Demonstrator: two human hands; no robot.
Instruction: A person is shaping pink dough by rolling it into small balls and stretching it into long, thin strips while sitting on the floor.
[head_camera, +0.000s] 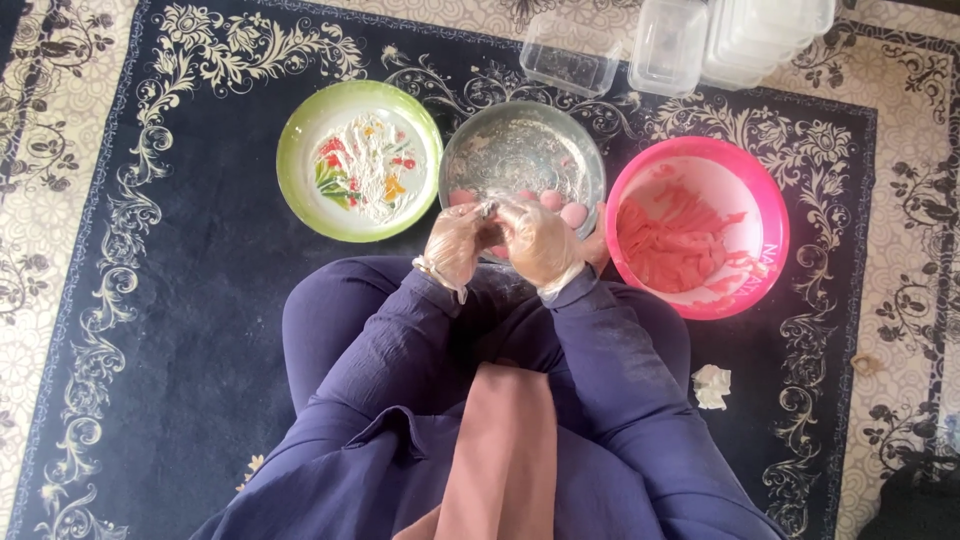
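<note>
Clear plastic containers (700, 40) stacked, empty, far edge of rug.

We see three bowls in a row: plate (359, 160) left, metal bowl (521, 155) middle, basin (697, 226) right, containers (668, 45) behind.

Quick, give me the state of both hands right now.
Left hand: gloved, fingers curled, pressed against the other; contents cannot be told.
Right hand: gloved, curled shut over something small; what, cannot be told.

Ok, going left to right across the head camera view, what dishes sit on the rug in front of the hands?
green plate → metal bowl → pink bowl, with the clear plastic containers farther back.
</note>
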